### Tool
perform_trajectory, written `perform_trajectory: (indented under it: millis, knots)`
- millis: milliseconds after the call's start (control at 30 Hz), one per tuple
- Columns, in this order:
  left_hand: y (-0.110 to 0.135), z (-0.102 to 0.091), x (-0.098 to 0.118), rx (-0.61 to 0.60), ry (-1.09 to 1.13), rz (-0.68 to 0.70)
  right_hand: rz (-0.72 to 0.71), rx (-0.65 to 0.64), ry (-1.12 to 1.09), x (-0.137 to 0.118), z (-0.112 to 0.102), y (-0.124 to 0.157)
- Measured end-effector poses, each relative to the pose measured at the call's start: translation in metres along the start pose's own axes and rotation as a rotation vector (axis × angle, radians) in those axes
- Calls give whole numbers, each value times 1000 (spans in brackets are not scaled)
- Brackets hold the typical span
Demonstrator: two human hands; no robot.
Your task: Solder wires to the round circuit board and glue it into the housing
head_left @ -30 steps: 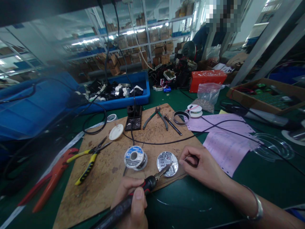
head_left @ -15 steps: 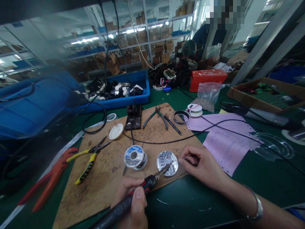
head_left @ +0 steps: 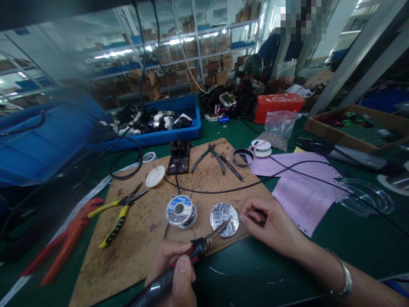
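Note:
My left hand (head_left: 177, 273) is closed round the black and red handle of a soldering iron (head_left: 200, 247). The iron's tip reaches over a round silver circuit board (head_left: 220, 213) and appears to touch its face. My right hand (head_left: 263, 219) pinches a thin wire (head_left: 252, 210) at the board's right edge; the fingers hide most of it. Just left of the board stands a solder spool (head_left: 179, 209) with a blue and white label. Board and spool both rest on a stained brown work board (head_left: 140, 230).
Yellow-handled pliers (head_left: 119, 217), green-handled cutters (head_left: 209, 155) and a black iron stand (head_left: 179, 160) lie around the work board. A red-handled tool (head_left: 65, 243) is at left. Black cable (head_left: 220, 191) crosses the middle. Pink papers (head_left: 302, 200) lie right; a blue bin (head_left: 153, 135) stands behind.
My left hand and the iron's handle have shifted slightly left and down, while the tip stays over the circuit board. My right hand is almost unmoved.

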State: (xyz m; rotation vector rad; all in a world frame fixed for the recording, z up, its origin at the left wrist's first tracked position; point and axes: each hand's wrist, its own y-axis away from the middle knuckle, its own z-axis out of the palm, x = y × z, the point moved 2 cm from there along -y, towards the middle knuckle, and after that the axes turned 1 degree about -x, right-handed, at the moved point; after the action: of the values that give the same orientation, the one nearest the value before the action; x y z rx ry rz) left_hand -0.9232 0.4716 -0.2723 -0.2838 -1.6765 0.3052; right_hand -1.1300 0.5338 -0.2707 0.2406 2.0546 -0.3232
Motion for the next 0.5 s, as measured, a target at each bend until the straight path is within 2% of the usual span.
perform_trajectory:
  millis: [133,367,500]
  knots:
    - [-8,-4,-3,-79,-71,148,-5,6,14,-1,0,-1]
    - [-9,-7,-5,-140,-130,208,-10,7,14,0,1,-2]
    - [-10,-6,-3,-135,-125,239,-12,5,8,1,1,-2]
